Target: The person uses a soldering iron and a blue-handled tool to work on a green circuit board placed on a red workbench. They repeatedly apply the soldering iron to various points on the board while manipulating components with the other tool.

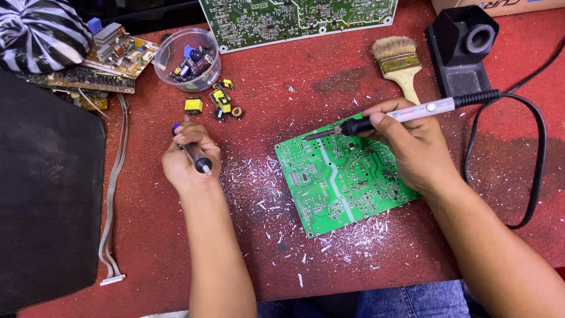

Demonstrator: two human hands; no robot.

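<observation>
A green circuit board (338,176) lies tilted on the red table top (265,76). My right hand (412,147) grips a grey soldering iron (406,113) with a black cable, and its tip rests near the board's upper left edge. My left hand (189,158) is closed around a slim black tool with a blue end (197,156), well to the left of the board. Small yellow and black electronic parts (218,103) lie just above that hand.
A clear bowl of components (187,60) stands at the upper left beside stacked boards (112,59). A larger green board (294,17) lies at the top, with a brush (400,62) and a black iron stand (465,50) to the right. White shavings (259,176) litter the table.
</observation>
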